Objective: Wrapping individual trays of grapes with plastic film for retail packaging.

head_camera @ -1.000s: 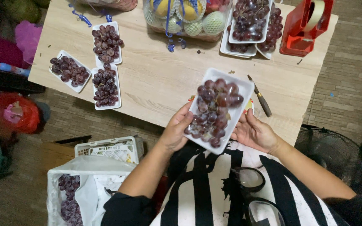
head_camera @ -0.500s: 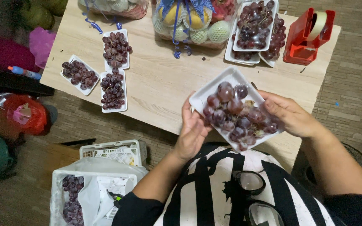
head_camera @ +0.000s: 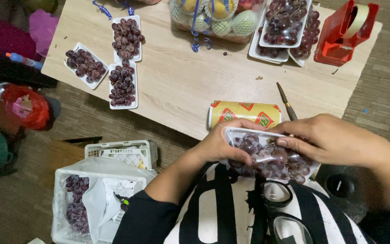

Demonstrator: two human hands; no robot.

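Observation:
I hold a white tray of dark red grapes (head_camera: 269, 156) close to my chest, off the table's near edge. Clear film covers the grapes. My left hand (head_camera: 220, 142) grips the tray's left end, fingers curled over the top. My right hand (head_camera: 326, 138) lies across its right side, fingers pressing on the film. A yellow box of cling film (head_camera: 244, 113) lies on the wooden table (head_camera: 181, 86) just beyond the tray.
Three trays of grapes (head_camera: 123, 83) lie at the table's left. Stacked grape trays (head_camera: 285, 27), a netted bag of fruit (head_camera: 217, 18) and a red tape dispenser (head_camera: 346, 31) stand at the back. A knife (head_camera: 286, 101) lies by the box. A white crate with grapes (head_camera: 75, 208) sits on the floor.
The grape tray has come down from above the table toward my chest. The yellow film box, hidden before, now shows. Both hands have closed more over the tray's top.

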